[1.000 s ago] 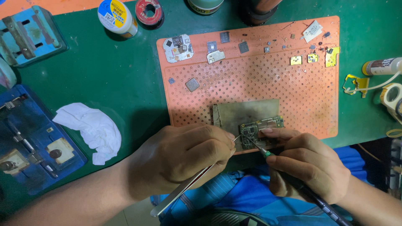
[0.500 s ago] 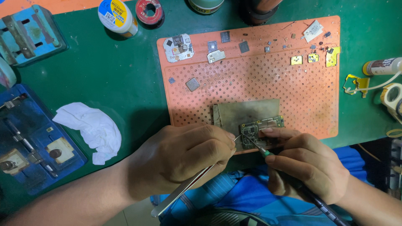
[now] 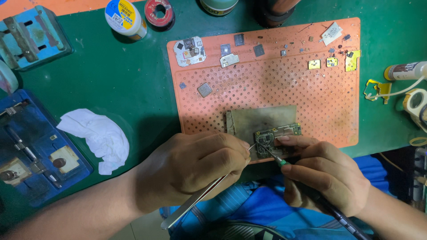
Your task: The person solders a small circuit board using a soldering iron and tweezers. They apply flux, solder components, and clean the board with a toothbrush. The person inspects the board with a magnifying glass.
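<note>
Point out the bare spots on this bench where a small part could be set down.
Free: the orange mat's perforated middle, between the grey square chip and the yellow tabs; also the green bench between the mat and the white cloth. Crowded: the mat's top edge, and around the circuit board under both hands.

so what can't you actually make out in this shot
Head view only:
- Where the tweezers and soldering iron tips meet the circuit board: too small to tell.
- Near edge of the board: hidden by the right hand.
- Iron's handle end: cut off by the bottom edge.
- Tweezers' grip: hidden under the left hand fingers.
- Jars along the top: cut off by the top edge.
</note>
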